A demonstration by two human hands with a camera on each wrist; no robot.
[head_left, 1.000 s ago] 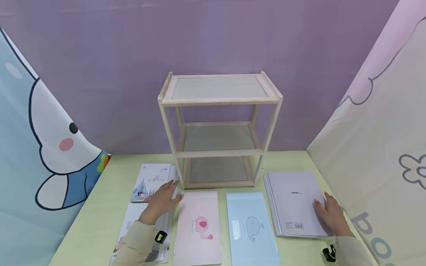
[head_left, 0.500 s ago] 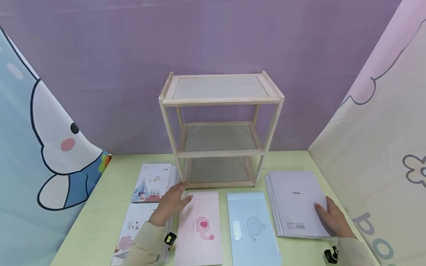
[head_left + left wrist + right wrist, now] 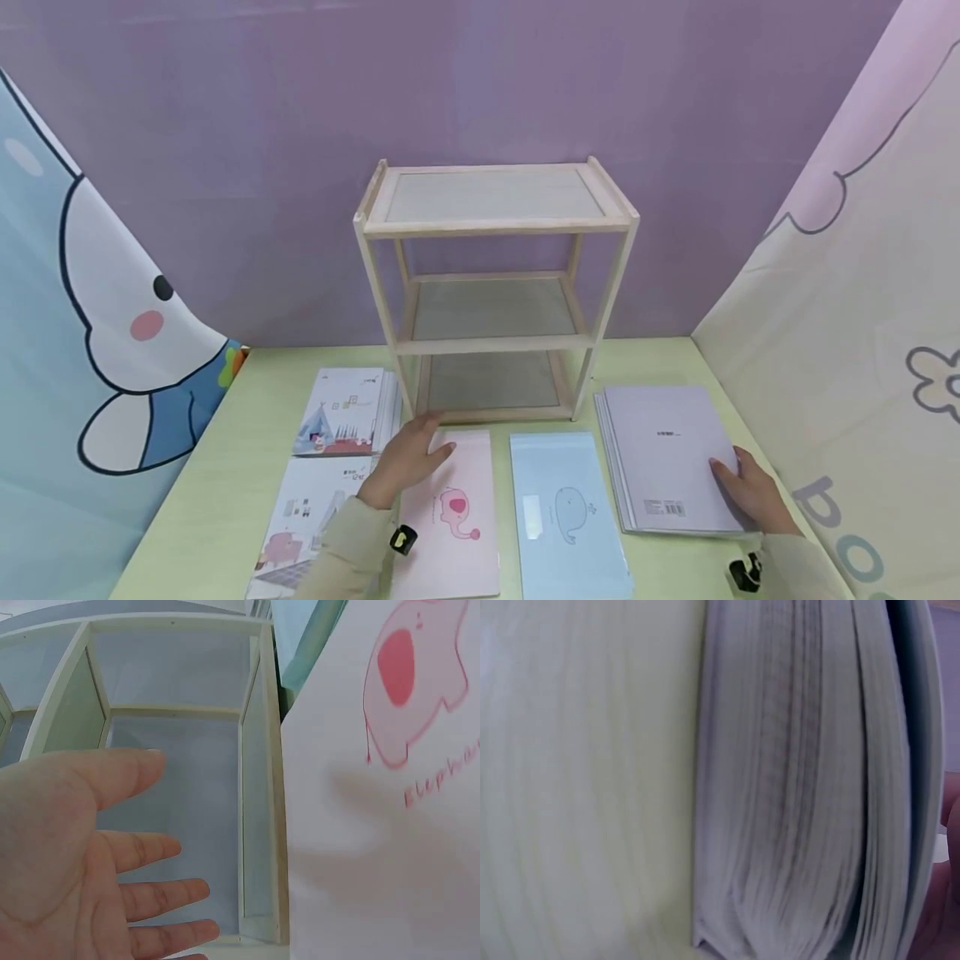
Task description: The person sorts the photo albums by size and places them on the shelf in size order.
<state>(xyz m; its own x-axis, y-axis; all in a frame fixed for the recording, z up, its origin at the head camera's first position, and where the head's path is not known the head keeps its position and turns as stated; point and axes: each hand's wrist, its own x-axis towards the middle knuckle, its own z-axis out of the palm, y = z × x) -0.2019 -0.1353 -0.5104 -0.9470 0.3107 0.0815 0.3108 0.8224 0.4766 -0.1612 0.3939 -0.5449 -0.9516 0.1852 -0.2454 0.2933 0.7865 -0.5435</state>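
Observation:
In the head view my left hand [image 3: 408,458] hovers near the upper left corner of a pink notebook [image 3: 453,542] with an elephant drawing. The left wrist view shows this palm and its spread fingers [image 3: 165,898], with nothing between them. A light blue notebook [image 3: 570,517] with a whale drawing lies to its right. My right hand [image 3: 757,492] rests at the right edge of a stack of pale lilac notebooks [image 3: 660,458], its thumb on the top cover. Page edges of the stack [image 3: 795,765] fill the right wrist view; the right fingers are mostly hidden.
Behind the notebooks stands a pale wooden three-tier shelf [image 3: 495,343]. Two stacks of white illustrated notebooks, one rear [image 3: 341,408] and one front [image 3: 300,533], lie at the left. Printed curtains border the light green table [image 3: 202,500].
My left hand has moved right from the white notebooks to above the pink notebook's top corner. My right hand has drawn slightly nearer the lilac stack's edge, which has not moved.

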